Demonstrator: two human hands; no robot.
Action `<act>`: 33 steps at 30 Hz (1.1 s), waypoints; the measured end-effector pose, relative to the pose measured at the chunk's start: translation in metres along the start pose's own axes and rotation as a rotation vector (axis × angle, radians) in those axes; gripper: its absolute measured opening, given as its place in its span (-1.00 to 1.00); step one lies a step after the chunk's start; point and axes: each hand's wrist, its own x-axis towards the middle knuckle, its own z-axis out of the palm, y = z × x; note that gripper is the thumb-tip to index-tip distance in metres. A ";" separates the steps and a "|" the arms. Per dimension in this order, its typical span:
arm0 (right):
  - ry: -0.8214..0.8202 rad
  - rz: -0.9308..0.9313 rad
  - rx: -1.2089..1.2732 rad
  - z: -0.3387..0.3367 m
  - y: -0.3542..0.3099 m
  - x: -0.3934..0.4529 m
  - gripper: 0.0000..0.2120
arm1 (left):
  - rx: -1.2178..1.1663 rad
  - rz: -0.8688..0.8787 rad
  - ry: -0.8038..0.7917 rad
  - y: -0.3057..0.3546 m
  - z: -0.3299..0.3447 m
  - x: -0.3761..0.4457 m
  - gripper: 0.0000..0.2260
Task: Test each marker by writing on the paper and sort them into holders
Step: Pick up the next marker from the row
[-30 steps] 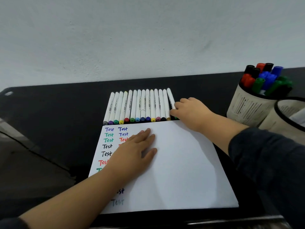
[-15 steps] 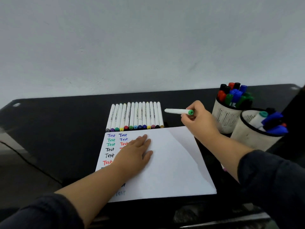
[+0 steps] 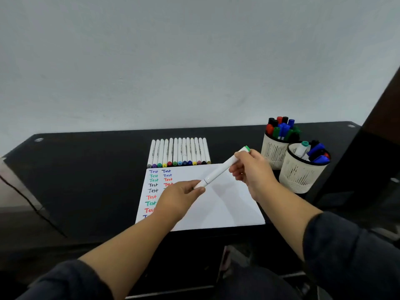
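Slanting green-capped marker [image 3: 218, 172], cap up-right, left hand [image 3: 179, 197] pinching lower-left end

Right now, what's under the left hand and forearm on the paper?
The paper with coloured "Test" lines. The left hand, pinching the marker, covers parts of both columns; the hidden words cannot be read.

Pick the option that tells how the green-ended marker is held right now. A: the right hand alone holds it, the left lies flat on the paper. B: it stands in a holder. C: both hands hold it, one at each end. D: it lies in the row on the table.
C: the right hand grips the marker near its green end while the left hand pinches the other end, above the paper.
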 end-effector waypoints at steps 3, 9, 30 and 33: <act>0.001 0.071 0.024 0.018 0.004 -0.014 -0.87 | -0.090 -0.065 0.010 -0.009 -0.010 -0.016 -0.74; -0.121 0.204 -0.033 0.063 0.024 -0.039 -0.88 | 0.206 0.001 0.035 -0.029 -0.034 -0.034 -0.69; -0.171 0.252 0.133 0.095 0.068 -0.062 -0.87 | 0.388 0.133 0.221 -0.063 -0.041 -0.043 -0.65; -0.151 0.220 0.098 0.093 0.068 -0.063 -0.86 | 0.350 0.095 0.160 -0.064 -0.038 -0.042 -0.64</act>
